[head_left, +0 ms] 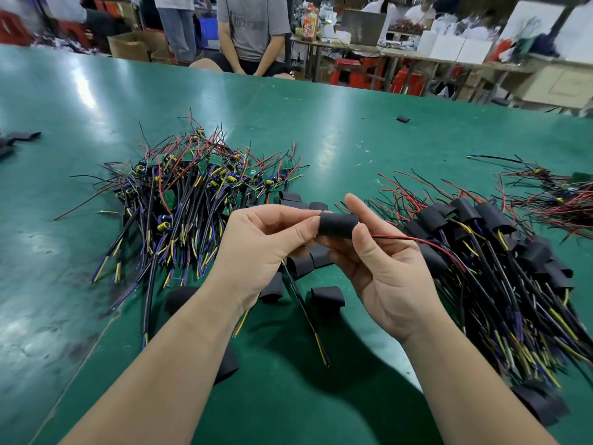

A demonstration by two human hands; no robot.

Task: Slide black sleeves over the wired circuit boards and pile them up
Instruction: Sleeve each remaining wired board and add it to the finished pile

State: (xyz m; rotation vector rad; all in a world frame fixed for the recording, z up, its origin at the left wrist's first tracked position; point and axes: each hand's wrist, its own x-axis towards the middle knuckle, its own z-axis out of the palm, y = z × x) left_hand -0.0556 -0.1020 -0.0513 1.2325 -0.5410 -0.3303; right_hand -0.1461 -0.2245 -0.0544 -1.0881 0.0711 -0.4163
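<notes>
Above the green table, both my hands hold one black sleeve. My left hand pinches its left end. My right hand grips its right end between thumb and fingers. Red and black wires come out of the sleeve's right end, and a black cable hangs down below the hands. The board inside is hidden. To the left lies a pile of bare wired circuit boards. A pile of sleeved boards lies to the right. Several loose black sleeves lie under and around my hands.
More loose wired boards lie at the far right. A stray sleeve lies far back on the table, and flat black sleeves sit at the left edge. A seated person is across the table.
</notes>
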